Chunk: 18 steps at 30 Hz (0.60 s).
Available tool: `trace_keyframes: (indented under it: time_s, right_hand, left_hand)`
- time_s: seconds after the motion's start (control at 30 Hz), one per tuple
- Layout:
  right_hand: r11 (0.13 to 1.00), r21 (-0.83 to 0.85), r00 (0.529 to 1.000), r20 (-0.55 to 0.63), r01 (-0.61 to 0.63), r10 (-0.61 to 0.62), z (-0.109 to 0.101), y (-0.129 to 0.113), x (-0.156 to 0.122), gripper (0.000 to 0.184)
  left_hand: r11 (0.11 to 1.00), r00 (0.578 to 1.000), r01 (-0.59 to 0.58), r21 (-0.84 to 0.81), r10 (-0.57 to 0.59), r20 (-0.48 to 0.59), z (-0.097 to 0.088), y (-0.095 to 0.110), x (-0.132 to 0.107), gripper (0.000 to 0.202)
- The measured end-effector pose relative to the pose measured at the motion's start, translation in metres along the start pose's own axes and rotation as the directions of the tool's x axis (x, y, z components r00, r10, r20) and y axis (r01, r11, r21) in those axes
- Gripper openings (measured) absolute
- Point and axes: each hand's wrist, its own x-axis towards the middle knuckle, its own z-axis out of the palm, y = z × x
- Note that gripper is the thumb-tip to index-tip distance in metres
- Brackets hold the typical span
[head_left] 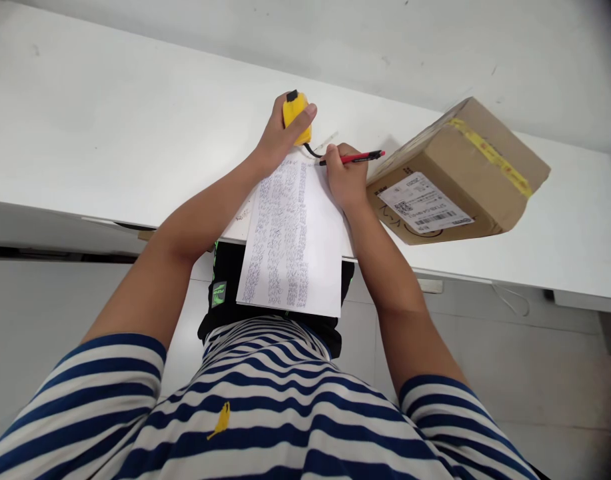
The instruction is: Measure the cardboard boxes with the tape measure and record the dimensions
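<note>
My left hand (pixel 285 130) is closed round a yellow tape measure (pixel 296 113) with a black part at its top and a dark strap at its lower end. Just to the right, my right hand (pixel 346 177) grips a red and black pen (pixel 358 158), its tip close to the top of a sheet of paper (pixel 322 253). Columns of dense blue handwriting cover much of the sheet, with a bare strip along its right side. The paper's lower end hangs past the table edge over my lap.
A cardboard box (pixel 465 167) with yellow tape and a white shipping label (pixel 425 203) stands right of my right hand. Everything rests on a long white table (pixel 135 127) against a pale wall (pixel 335 40). A thin cable (pixel 512 308) hangs below the front edge.
</note>
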Motion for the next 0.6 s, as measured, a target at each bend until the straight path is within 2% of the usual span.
trace_keyframes:
  time_s: [0.23,0.4,0.5,0.6]
  right_hand:
    - [0.999,0.037,1.0,-0.003,-0.002,0.002,0.0,0.003,0.001,0.052]
    - [1.0,0.013,0.999,-0.027,0.024,-0.023,0.001,0.001,-0.002,0.055]
    - [0.996,-0.06,0.996,-0.056,0.062,-0.065,0.0,-0.005,-0.006,0.048]
    - [0.979,-0.133,0.988,-0.013,0.151,-0.154,-0.004,-0.013,-0.01,0.033]
  left_hand:
    - [0.998,0.999,0.032,0.048,-0.031,-0.016,-0.002,-0.002,0.0,0.023]
    - [1.0,1.0,0.011,0.0,-0.011,0.003,-0.002,-0.003,0.001,0.027]
    - [1.0,1.0,0.006,-0.021,-0.007,-0.002,-0.002,-0.003,0.0,0.027]
    - [0.999,1.0,-0.025,-0.039,0.025,-0.01,-0.002,-0.004,0.001,0.029]
